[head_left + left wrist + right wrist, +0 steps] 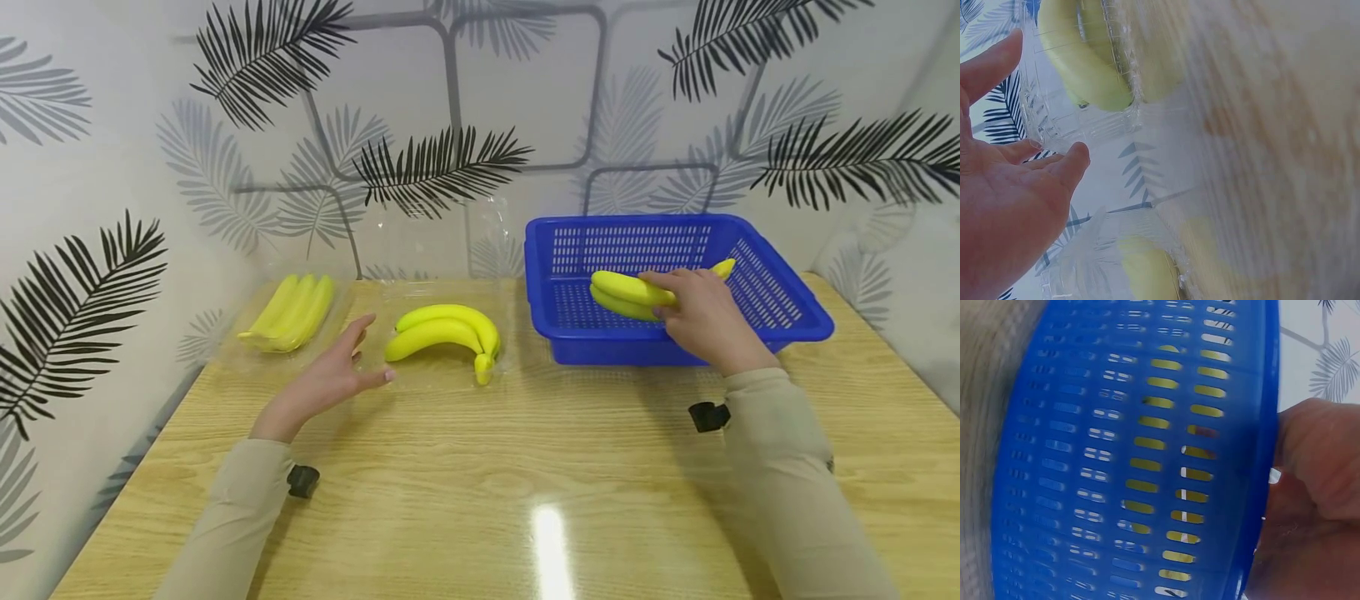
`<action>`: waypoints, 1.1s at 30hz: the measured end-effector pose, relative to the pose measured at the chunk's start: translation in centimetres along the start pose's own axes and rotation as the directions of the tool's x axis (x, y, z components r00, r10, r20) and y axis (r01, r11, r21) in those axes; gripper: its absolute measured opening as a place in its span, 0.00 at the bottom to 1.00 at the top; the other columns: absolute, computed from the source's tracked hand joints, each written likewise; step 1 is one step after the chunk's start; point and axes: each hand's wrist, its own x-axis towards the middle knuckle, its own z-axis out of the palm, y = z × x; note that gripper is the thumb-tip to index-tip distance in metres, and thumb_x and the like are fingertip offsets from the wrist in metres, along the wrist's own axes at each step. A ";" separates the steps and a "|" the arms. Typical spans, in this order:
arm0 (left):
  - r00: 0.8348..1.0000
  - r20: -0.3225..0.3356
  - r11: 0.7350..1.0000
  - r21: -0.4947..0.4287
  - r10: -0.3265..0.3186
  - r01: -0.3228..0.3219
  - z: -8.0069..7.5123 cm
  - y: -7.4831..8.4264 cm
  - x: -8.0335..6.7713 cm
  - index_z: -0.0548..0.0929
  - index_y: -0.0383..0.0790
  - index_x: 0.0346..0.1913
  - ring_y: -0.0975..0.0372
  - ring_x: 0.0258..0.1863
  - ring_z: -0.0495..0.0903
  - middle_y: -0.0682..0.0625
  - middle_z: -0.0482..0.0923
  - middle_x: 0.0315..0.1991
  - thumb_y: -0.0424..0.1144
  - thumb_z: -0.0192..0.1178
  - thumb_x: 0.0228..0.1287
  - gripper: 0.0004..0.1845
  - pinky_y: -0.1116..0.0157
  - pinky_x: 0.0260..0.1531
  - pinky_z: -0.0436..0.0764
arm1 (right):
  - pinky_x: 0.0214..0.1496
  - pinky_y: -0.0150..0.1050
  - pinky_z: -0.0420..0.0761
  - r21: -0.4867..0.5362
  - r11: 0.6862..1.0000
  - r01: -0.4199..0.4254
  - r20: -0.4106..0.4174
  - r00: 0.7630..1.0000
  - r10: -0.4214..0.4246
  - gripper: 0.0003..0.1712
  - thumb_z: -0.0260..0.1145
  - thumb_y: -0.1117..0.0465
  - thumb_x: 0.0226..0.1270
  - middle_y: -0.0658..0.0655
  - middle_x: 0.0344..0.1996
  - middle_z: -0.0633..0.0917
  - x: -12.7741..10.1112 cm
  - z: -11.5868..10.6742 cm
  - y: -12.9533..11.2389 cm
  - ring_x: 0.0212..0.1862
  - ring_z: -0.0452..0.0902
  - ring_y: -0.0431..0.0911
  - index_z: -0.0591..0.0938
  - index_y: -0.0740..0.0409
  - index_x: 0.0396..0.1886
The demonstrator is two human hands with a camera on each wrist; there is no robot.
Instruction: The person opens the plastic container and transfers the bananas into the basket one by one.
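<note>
**Right-hand fingers [663,280] curl round a yellow banana bunch [628,290] above the blue basket [622,350]**

The right hand [701,321] grips the bunch across its middle from above, with both ends sticking out; that central hold probably keeps the long, curved shape balanced. Coming in over the near rim also keeps the wrist clear of the basket's wall. Yellow shows through the slots in the right wrist view, but whether the bunch touches the basket's floor cannot be told.

The left hand [324,382] holds nothing: its thumb and fingers are spread wide just beside a second bunch [442,327], whose clear container [401,382] sits on the desk [420,500]. The container's lid stands up behind, seemingly propped by the wall, so the fruit is reachable from above. Further left, a third bunch [296,308] lies in another clear pack [232,354]; its closure is unclear.
</note>
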 end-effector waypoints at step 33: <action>1.000 -0.013 1.000 0.023 0.013 -0.013 0.0 -0.1 0.1 0.41 0.41 0.79 0.33 0.71 0.50 0.33 0.38 0.77 0.45 0.65 0.67 0.50 0.41 0.66 0.60 | 0.23 0.43 0.65 0.135 0.979 -0.156 0.183 0.975 0.130 0.30 0.56 0.72 0.70 0.71 0.62 0.74 0.0 -0.1 -0.1 0.17 0.58 0.46 0.69 0.62 0.71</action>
